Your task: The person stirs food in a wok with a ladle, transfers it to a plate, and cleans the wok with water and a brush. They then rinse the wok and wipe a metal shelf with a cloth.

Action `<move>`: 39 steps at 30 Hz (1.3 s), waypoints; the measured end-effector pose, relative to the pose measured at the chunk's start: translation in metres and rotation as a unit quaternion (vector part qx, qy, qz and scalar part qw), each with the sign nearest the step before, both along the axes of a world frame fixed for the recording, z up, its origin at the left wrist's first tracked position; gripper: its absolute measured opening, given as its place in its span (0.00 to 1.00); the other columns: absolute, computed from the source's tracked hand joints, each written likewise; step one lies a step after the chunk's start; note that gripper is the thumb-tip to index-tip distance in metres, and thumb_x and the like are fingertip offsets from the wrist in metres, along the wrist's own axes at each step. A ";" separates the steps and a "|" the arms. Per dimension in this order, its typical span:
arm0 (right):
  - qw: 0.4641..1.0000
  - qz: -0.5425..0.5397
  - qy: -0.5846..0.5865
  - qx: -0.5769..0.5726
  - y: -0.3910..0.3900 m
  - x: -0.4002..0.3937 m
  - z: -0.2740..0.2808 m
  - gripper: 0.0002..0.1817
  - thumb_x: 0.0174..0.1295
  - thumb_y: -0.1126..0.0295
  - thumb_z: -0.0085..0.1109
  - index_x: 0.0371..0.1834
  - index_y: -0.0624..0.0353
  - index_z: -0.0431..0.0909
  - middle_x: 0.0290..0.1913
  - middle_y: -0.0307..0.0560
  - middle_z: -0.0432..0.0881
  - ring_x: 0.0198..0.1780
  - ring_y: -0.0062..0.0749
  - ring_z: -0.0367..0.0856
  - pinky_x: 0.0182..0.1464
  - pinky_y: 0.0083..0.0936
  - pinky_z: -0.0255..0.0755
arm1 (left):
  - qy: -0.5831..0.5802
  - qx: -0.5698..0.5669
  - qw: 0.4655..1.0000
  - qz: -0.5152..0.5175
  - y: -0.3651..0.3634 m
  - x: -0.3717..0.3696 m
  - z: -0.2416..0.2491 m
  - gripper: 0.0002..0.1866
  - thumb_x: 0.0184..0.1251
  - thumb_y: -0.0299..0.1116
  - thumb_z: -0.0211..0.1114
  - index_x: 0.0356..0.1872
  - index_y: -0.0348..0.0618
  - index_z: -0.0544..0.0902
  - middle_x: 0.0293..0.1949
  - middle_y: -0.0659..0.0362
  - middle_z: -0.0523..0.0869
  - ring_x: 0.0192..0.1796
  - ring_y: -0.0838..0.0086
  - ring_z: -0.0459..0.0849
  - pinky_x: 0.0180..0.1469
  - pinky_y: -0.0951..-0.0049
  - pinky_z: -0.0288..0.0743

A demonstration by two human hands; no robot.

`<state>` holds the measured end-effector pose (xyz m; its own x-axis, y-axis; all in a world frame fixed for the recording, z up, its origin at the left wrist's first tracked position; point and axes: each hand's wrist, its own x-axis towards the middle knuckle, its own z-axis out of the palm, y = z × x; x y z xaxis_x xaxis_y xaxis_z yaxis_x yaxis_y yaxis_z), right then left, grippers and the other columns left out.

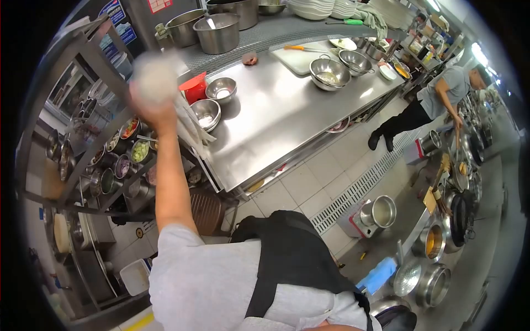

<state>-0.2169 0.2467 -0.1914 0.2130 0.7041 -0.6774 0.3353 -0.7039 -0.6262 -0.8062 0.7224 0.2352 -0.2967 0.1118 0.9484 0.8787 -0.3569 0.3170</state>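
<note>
My left hand (154, 110) is raised at the end of my outstretched arm, at the upper left of the head view. It holds up an off-white round thing (156, 80), too smeared by motion to name exactly. Just right of the hand are a red container (193, 88), folded pale cloths (193, 124) over the counter's end, and steel bowls (205, 114). Lower down stand several pots of cut vegetables, among them a pot of green pieces (141, 151). My right hand is out of view.
A long steel counter (259, 127) bears a white cutting board (303, 60), an orange-handled knife (298, 48) and steel mixing bowls (329, 73). Metal rack bars (105, 60) stand at left. A co-worker (441, 99) is by the stoves at right, near a steel pot (380, 212).
</note>
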 end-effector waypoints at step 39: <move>0.850 0.299 0.154 0.406 0.359 -0.373 0.381 0.28 0.73 0.49 0.58 0.59 0.65 0.83 0.50 0.65 0.88 0.53 0.49 0.87 0.60 0.39 0.77 | -0.313 -0.155 0.838 -0.420 0.030 -0.032 0.005 0.19 0.85 0.46 0.58 0.42 0.38 0.80 0.39 0.60 0.83 0.40 0.78 0.79 0.46 0.73 0.74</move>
